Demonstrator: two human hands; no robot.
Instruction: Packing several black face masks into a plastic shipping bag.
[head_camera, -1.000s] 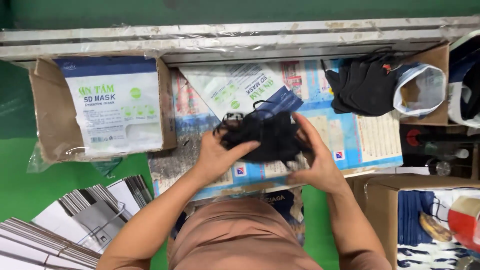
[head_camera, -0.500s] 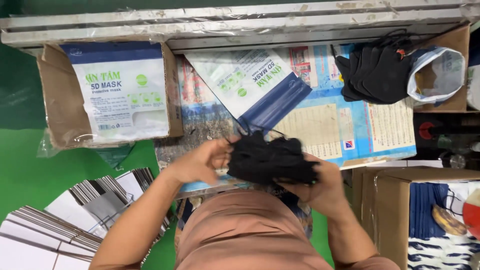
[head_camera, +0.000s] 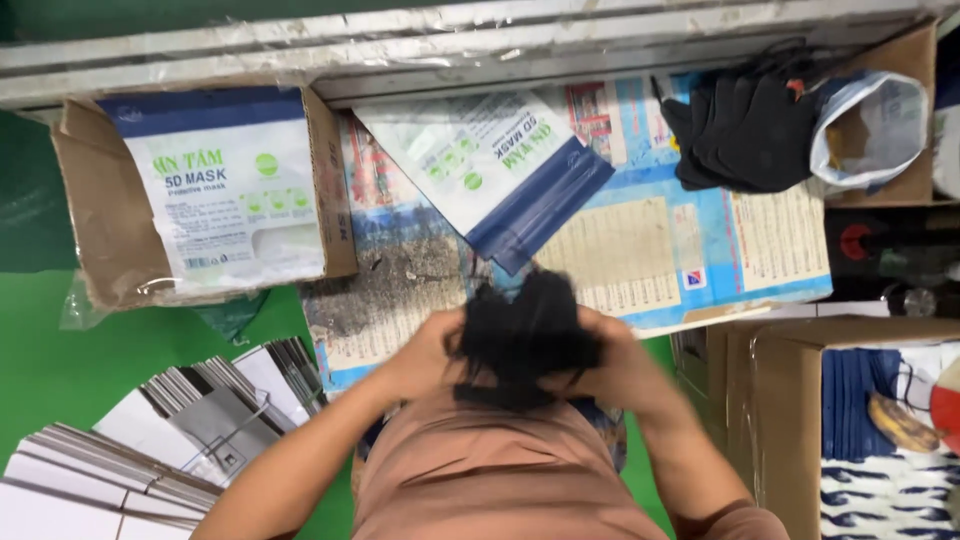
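Observation:
Both of my hands grip a bundle of black face masks (head_camera: 528, 335) close to my chest, over the near edge of the paper-covered worktop (head_camera: 640, 250). My left hand (head_camera: 425, 352) holds the bundle's left side and my right hand (head_camera: 612, 362) holds its right side; both are blurred by motion. Just beyond the bundle lies a white and blue mask pouch (head_camera: 490, 165), flat on the worktop and empty-handed of any touch. A pile of black masks (head_camera: 745, 125) sits at the far right beside a crumpled plastic bag (head_camera: 870, 125).
A cardboard box (head_camera: 95, 215) at the left holds a stack of white and blue mask pouches (head_camera: 225, 190). Flat folded cartons (head_camera: 150, 440) lie at the lower left on the green floor. More cardboard boxes (head_camera: 780, 400) stand at the right.
My hands have drawn the bundle of black masks from over the worktop toward my body and bunched it more tightly. The view has shifted slightly.

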